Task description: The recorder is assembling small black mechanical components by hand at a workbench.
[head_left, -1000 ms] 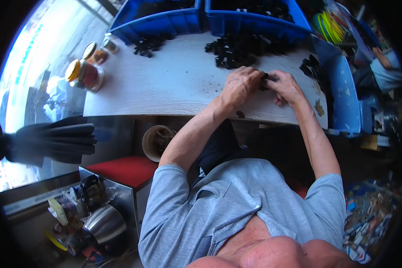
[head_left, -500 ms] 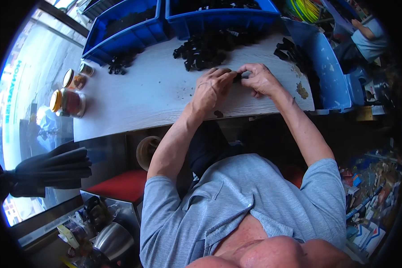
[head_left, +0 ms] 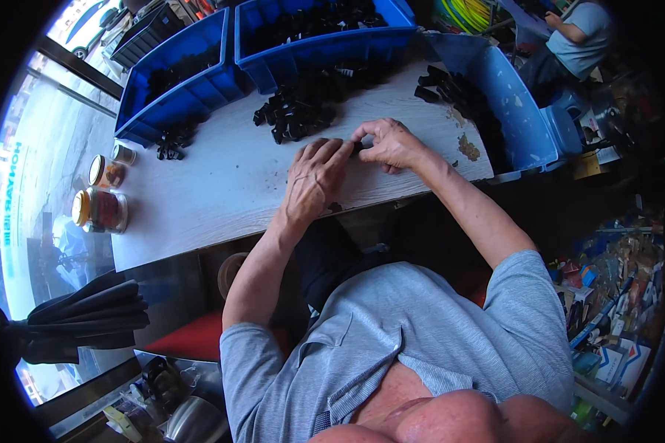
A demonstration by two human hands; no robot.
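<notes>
Over the table's near part, my two hands meet at a small black part point(head_left: 358, 147), mostly hidden by the fingers. My right hand point(head_left: 393, 146) is closed, pinching it between thumb and forefinger. From the other side my left hand point(head_left: 316, 179) presses against it, back upward and fingers close together; its thumb is hidden. Just beyond the hands lies a heap of similar black plastic parts point(head_left: 292, 114). A smaller group of black parts point(head_left: 171, 144) lies farther left, and more black parts point(head_left: 440, 81) lie to the right.
Two blue bins point(head_left: 325, 50) point(head_left: 233, 81) of black parts stand at the back of the white table point(head_left: 214, 177). A light-blue tub point(head_left: 521, 103) is at the right edge. Lidded jars point(head_left: 103, 210) stand at the left. Another person point(head_left: 580, 40) is at the far right.
The whole view has turned and shifted, so the table and bins sit farther left. My hands stay together at the small black part; the left hand's fingers look straighter and flatter.
</notes>
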